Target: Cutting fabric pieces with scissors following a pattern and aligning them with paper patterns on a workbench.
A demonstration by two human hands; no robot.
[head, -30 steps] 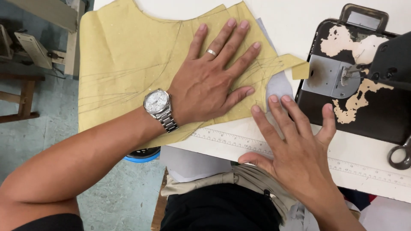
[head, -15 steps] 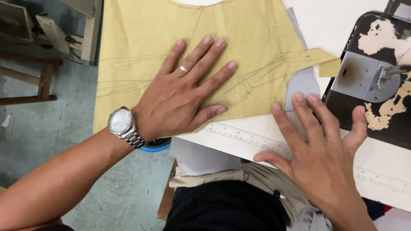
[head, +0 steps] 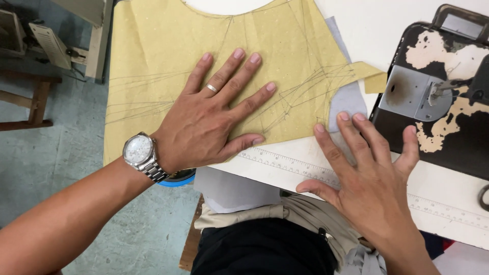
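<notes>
Head view: left hand [head: 214, 119] flat on paper pattern [head: 153, 61]

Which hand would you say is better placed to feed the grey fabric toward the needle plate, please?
Probably the right hand: its fingertips rest on the grey fabric beside the needle plate. The left hand lies flat on the yellow pattern, farther away.

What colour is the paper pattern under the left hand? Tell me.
Mustard yellow with thin pencil lines; the paper pattern shows best in the head view, under the left hand.
</notes>
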